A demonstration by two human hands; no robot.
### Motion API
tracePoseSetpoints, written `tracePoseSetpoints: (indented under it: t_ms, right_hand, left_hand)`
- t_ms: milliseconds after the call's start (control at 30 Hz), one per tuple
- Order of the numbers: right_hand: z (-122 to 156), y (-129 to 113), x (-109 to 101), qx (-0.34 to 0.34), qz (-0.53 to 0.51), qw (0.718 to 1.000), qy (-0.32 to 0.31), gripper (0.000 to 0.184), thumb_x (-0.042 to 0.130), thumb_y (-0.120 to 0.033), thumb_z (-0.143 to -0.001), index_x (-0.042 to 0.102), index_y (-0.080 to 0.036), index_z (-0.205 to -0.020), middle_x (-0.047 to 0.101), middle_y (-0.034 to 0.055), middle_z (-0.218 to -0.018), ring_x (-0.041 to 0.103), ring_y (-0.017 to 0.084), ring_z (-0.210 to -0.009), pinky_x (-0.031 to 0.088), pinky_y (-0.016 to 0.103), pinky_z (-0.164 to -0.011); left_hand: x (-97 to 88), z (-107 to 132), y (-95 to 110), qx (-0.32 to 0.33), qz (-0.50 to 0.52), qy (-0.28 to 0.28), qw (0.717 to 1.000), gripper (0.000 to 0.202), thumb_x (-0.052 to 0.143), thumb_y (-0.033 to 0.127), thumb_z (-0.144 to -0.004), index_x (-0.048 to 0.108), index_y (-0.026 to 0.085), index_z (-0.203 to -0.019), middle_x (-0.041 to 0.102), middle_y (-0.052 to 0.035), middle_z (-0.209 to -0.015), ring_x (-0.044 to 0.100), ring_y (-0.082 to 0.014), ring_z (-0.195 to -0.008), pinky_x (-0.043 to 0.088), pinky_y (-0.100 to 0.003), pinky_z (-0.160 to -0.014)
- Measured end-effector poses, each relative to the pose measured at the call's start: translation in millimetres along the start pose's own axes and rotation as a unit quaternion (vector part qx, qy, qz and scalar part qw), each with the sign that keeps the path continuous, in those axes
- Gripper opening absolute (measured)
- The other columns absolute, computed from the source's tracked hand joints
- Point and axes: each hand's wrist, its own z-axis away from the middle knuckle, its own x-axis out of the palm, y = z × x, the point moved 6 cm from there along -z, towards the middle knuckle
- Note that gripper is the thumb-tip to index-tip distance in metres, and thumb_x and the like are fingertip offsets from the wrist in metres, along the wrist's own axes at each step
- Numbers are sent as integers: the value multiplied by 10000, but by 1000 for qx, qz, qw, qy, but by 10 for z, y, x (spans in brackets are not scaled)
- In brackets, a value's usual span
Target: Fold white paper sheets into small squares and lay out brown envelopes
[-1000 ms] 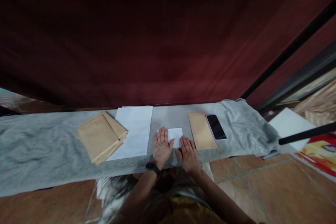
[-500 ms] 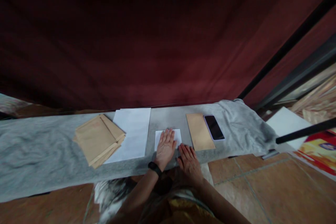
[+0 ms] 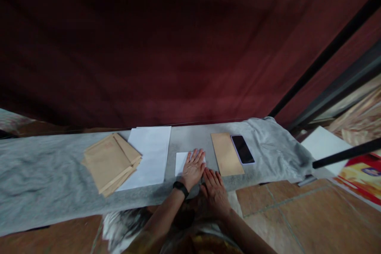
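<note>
My left hand [image 3: 194,168], with a black band on its wrist, lies flat with fingers stretched out on a small folded white paper [image 3: 180,161] on the grey cloth [image 3: 44,174]. My right hand [image 3: 214,190] rests open just to the right and nearer me, fingertips at the paper's near right corner. A single brown envelope [image 3: 226,153] lies right of the paper, with a black phone [image 3: 242,149] beside it. Left of the paper lie white sheets [image 3: 149,154] and a stack of brown envelopes [image 3: 110,162].
A dark red curtain [image 3: 166,47] hangs right behind the cloth-covered surface. A black pole [image 3: 345,153] crosses at the right above a white board [image 3: 323,143] and a colourful printed sheet [image 3: 361,176]. Brown floor tiles [image 3: 297,214] lie in front.
My left hand slid to the right across the folded paper, uncovering its left part. My right hand drew back toward me, off the paper. The view shifted slightly.
</note>
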Motion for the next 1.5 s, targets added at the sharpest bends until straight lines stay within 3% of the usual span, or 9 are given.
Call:
tracePoseSetpoints:
  t_ms: [133,300,433,533,800,967,1100,1300,1500]
  right_hand:
    - [19,10,47,0,-4,1000,31,467,415,-278,-1008,492,-171,-1456,582,98,-1430,493,250,-1353,350,472,-1163]
    - [24,-1,33,-4,-9,999,37,458,413,-293,-1013,508,-175,-1445,566,83,-1449,502,239,-1352,344,456,-1174]
    - [41,13,13,1,-11,1000,29,472,416,-304,-1012,495,-166,-1456,547,88,-1467,492,249,-1363,351,456,-1172]
    - [-10,35,42,13,-13,999,28,441,413,-296,-1014,544,-171,-1416,586,94,-1426,503,253,-1354,350,478,-1171]
    - [-355,-172,272,-58,-5,998,-1,431,336,-206,-1031,551,-172,-1403,519,105,-1490,423,233,-1420,378,465,-1145]
    - [-354,-102,293,-19,27,999,1,491,407,-323,-1036,447,-117,-1480,439,153,-1542,402,246,-1432,354,441,-1161]
    - [-455,-30,310,-11,7,1000,-12,437,381,-275,-1038,520,-118,-1421,492,152,-1503,438,239,-1406,370,451,-1144]
    - [-780,47,402,35,3,999,-40,432,368,-244,-1041,521,-96,-1417,503,151,-1495,416,221,-1420,335,427,-1165]
    - [-717,96,430,46,51,998,-17,544,387,-321,-1039,370,-54,-1513,408,190,-1551,345,272,-1458,295,460,-1180]
  left_hand:
    - [-78,166,8,18,-17,20,999,486,364,352,-1025,414,258,-1500,390,-29,-1589,313,-224,-1485,262,-492,-1221]
    - [-232,605,-4,55,-41,17,998,505,388,381,-1027,344,335,-1528,349,8,-1610,329,-214,-1478,320,-479,-1194]
    - [-309,929,-41,35,-66,16,997,548,414,390,-1018,294,338,-1549,324,-2,-1619,326,-227,-1480,348,-480,-1179]
    - [-322,1036,-38,14,-76,22,997,553,443,385,-1004,320,334,-1541,336,-11,-1612,334,-243,-1476,353,-493,-1175]
    - [-299,1022,-30,0,-57,19,998,484,452,294,-979,472,284,-1463,395,-40,-1580,367,-246,-1459,322,-510,-1196]
    - [-273,977,-245,-74,-28,35,996,515,350,373,-1022,439,161,-1483,447,-114,-1544,404,-223,-1438,375,-427,-1170]
    - [-219,863,-376,-139,-33,44,989,578,355,412,-1010,407,105,-1497,422,-152,-1552,357,-249,-1464,316,-446,-1203]
    - [-145,566,-418,-141,-30,29,989,561,325,382,-1012,370,169,-1528,404,-116,-1568,315,-254,-1484,256,-497,-1220]
    - [-141,560,-433,-154,-32,39,987,595,363,424,-1002,367,147,-1529,322,-142,-1606,265,-290,-1502,253,-518,-1210]
